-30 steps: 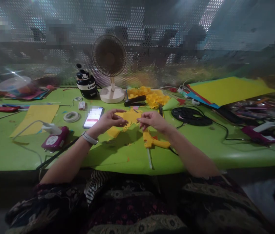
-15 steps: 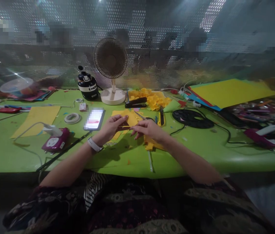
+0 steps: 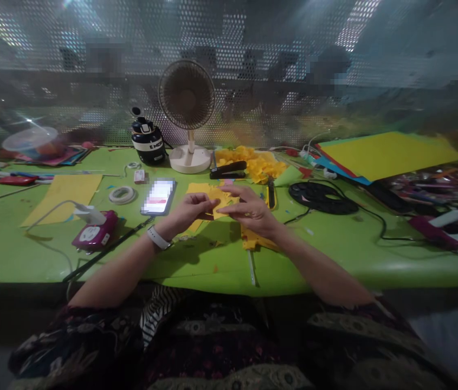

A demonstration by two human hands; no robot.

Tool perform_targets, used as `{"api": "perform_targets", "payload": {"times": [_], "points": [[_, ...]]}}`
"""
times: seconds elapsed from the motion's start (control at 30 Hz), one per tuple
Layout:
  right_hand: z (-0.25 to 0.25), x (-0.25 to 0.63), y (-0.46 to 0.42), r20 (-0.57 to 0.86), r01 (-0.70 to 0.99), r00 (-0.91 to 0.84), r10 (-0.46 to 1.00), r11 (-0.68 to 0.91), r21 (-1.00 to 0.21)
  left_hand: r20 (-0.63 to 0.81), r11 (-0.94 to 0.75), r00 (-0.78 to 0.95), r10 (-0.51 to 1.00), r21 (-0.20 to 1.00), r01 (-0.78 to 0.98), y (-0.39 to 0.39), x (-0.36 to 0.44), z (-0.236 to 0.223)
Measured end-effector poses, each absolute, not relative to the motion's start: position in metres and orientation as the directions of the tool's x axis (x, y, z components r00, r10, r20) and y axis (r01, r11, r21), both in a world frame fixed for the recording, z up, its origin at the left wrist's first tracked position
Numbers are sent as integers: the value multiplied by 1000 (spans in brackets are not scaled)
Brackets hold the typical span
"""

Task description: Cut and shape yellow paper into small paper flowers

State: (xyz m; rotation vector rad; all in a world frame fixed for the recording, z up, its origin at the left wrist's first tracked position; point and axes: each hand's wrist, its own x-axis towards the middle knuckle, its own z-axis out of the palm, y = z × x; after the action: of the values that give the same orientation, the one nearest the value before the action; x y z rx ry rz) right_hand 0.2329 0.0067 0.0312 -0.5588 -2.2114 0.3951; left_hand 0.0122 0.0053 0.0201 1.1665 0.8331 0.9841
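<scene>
My left hand [image 3: 190,211] and my right hand [image 3: 249,208] meet over the middle of the green table [image 3: 29,254], both pinching a small piece of yellow paper [image 3: 218,206]. The left fingers are curled on its left edge, and the right fingers press it from the right with some fingers stretched. More yellow paper pieces [image 3: 200,189] lie just behind the hands. A yellow glue gun [image 3: 255,241] lies on the table under my right wrist. A white watch sits on my left wrist.
A phone [image 3: 158,196] with a lit screen lies left of the hands. Behind stand a small fan [image 3: 187,108], a black jug [image 3: 148,142], a black stapler [image 3: 227,169] and a heap of yellow paper flowers [image 3: 259,162]. Coloured sheets [image 3: 387,154] lie at right, a tape roll [image 3: 121,194] and purple charger [image 3: 94,234] at left.
The hands drew the yellow paper piece lower and closer together, then shifted slightly up; the right fingers now lie over the paper. The view drifted a little.
</scene>
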Motion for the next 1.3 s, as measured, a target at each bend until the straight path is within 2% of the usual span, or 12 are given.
{"api": "perform_targets", "payload": {"times": [0.13,0.23,0.37,0.47,0.57,0.77,1.3], "points": [[31,230,3,644,259,-536,546,832,-491,-5,61,346,938,987,-151,2,16,22],[27,226,5,659,258,-426,619,782,-568,11,50,381,925,987,-151,-1,17,23],[20,220,7,518,231,-320,793,596,-769,45,23,456,889,989,-144,-3,16,22],[18,217,6,453,209,-280,846,515,-832,60,39,480,875,980,-195,-4,15,21],[20,216,4,453,197,-259,853,505,-840,68,46,491,869,975,-215,-5,15,22],[21,216,2,451,206,-253,856,503,-839,78,-46,480,874,996,-78,-9,18,24],[21,215,2,466,234,-236,852,516,-824,89,-43,462,882,993,-110,-10,21,23]]}}
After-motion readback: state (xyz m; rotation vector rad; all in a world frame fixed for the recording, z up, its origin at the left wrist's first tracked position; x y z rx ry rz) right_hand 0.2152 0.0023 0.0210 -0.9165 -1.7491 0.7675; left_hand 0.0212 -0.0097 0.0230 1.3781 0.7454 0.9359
